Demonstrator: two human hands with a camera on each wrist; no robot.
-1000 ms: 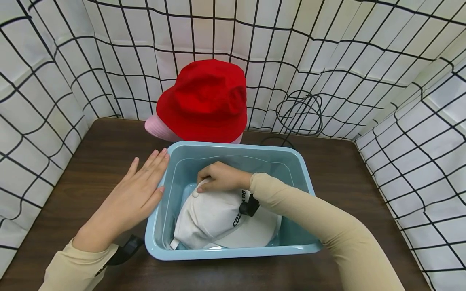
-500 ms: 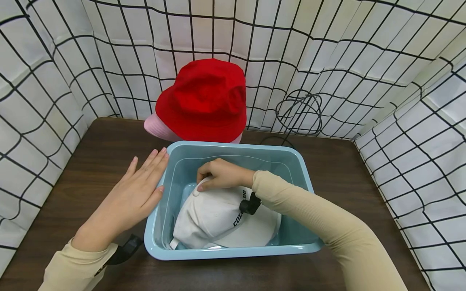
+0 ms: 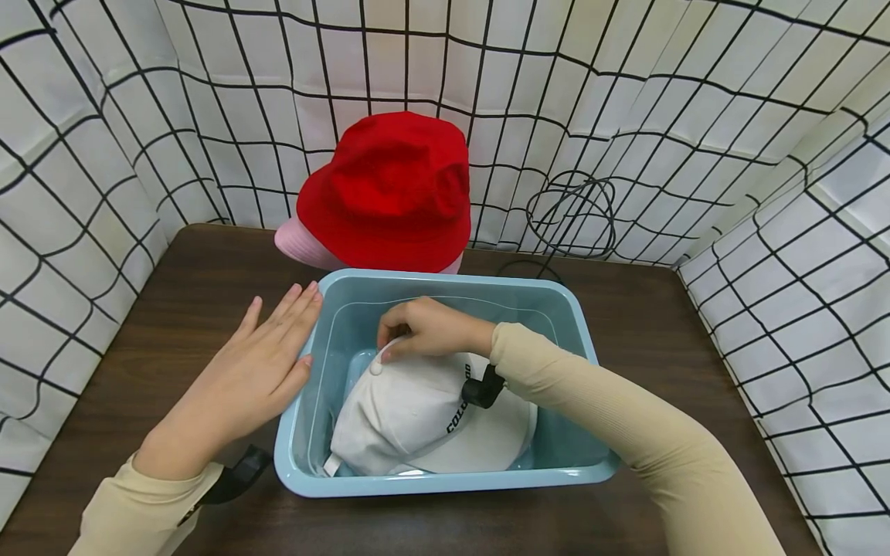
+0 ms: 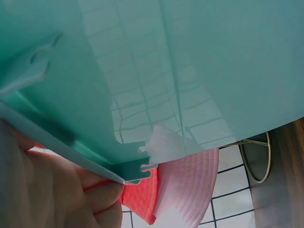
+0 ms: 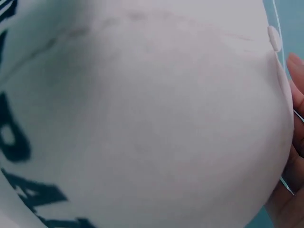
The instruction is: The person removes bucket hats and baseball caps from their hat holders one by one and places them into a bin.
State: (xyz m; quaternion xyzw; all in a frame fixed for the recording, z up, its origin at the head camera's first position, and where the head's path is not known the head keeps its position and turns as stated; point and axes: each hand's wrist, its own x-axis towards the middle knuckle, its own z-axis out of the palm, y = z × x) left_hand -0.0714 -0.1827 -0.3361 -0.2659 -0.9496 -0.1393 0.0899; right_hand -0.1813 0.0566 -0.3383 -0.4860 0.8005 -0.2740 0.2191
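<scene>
A white baseball cap [image 3: 403,417] with dark lettering lies in the light blue plastic basin [image 3: 445,485], its brim toward the right. My right hand [image 3: 434,328] reaches in and pinches the crown close to the top button. Up close in the right wrist view, the cap's crown [image 5: 156,118] fills most of the picture, with curled fingers [image 5: 297,123] at its far edge. My left hand [image 3: 253,363], fingers straight, rests along the basin's left rim. Seen from the left wrist, the fingers [image 4: 102,197] lie under the rim beside the outer wall [image 4: 228,71].
Behind the basin, a red bucket hat [image 3: 399,193] sits on top of a pink ribbed hat [image 3: 306,243]. A coil of black cable [image 3: 573,216] hangs at the back. Black wire grid over white cloth [image 3: 786,324] encloses the brown wood-grain table [image 3: 647,324] at the back and sides.
My right hand and wrist have shifted slightly back and to the right, still pinching the cap's crown. The left hand and the basin have hardly moved.
</scene>
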